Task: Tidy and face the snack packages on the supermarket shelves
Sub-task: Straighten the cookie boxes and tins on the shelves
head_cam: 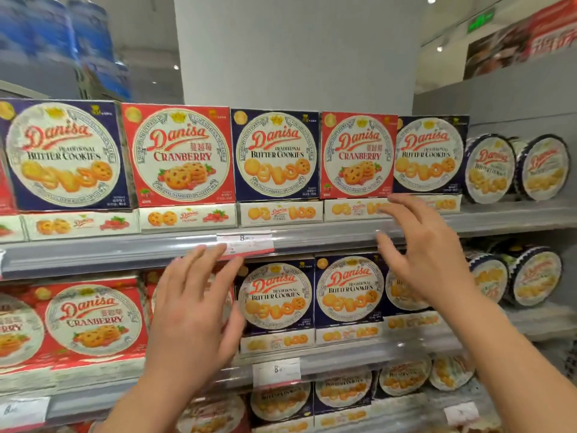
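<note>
Hands hovered released, fingers spread: left hand (195, 310) below the price tag (245, 242), right hand (427, 251) beside it, grasping nothing.

Premises: a supermarket aisle. Grey tiered shelves (312, 237) carry rows of identical cookie boxes (276, 156), front edges bearing price labels (245, 242); green exit sign (480, 20) overhead.

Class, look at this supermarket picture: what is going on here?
A person is facing cookie boxes on store shelves. Both hands are raised and open, holding nothing: the left hand before the lower shelf, the right hand reaching toward the red cranberry box on the upper shelf, seemingly about to straighten it.
</note>
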Action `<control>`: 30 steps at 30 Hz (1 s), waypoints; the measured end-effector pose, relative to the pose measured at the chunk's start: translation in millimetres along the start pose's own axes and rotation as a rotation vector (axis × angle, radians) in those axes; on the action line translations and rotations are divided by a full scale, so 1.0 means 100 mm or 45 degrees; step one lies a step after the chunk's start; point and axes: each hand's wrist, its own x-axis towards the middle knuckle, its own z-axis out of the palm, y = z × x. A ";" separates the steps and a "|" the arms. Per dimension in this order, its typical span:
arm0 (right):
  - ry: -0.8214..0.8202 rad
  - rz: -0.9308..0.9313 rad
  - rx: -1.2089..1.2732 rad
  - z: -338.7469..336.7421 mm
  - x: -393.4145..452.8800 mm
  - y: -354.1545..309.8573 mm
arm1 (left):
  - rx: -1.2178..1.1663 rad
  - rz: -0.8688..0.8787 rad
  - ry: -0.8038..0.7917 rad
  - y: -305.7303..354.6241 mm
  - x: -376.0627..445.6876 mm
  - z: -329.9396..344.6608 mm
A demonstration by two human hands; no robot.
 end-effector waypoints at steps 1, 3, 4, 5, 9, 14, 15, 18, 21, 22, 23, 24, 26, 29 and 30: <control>0.009 -0.012 0.005 -0.02 0.10 -0.02 | 0.044 -0.004 -0.012 -0.05 0.05 -0.02; 0.013 -0.021 -0.011 -0.05 0.33 -0.07 | 0.094 -0.024 -0.026 -0.17 0.09 -0.01; 0.009 -0.020 -0.039 -0.06 0.46 -0.10 | 0.103 -0.040 -0.032 -0.22 0.09 0.00; 0.006 -0.014 -0.072 -0.07 0.59 -0.12 | 0.117 -0.053 -0.044 -0.27 0.08 0.02; -0.032 -0.010 -0.171 -0.11 1.04 -0.21 | 0.196 -0.015 -0.109 -0.42 0.00 0.09; -0.129 0.049 -0.251 -0.10 1.44 -0.29 | 0.211 -0.020 -0.038 -0.44 0.05 0.12; -0.142 0.062 -0.251 -0.09 1.48 -0.30 | 0.209 -0.012 -0.021 -0.45 0.05 0.13; -0.141 0.055 -0.248 -0.09 1.54 -0.31 | 0.196 0.001 0.016 -0.46 0.04 0.14; -0.129 0.052 -0.261 -0.15 1.56 -0.34 | 0.181 -0.014 0.023 -0.47 0.04 0.16; -0.107 0.054 -0.267 -0.18 1.56 -0.35 | 0.176 -0.016 0.022 -0.46 0.04 0.17; -0.088 0.052 -0.270 -0.22 1.57 -0.35 | 0.172 -0.016 0.023 -0.46 0.04 0.18; -0.086 0.047 -0.274 -0.26 1.58 -0.36 | 0.170 -0.015 0.026 -0.46 0.04 0.18; -0.139 0.042 -0.265 -0.36 1.60 -0.38 | 0.166 -0.017 0.034 -0.45 0.04 0.19; -0.261 0.040 -0.206 -0.55 1.64 -0.36 | 0.151 -0.032 0.053 -0.44 0.04 0.21; -0.288 0.024 -0.188 -0.63 1.64 -0.35 | 0.146 -0.036 0.060 -0.43 0.04 0.22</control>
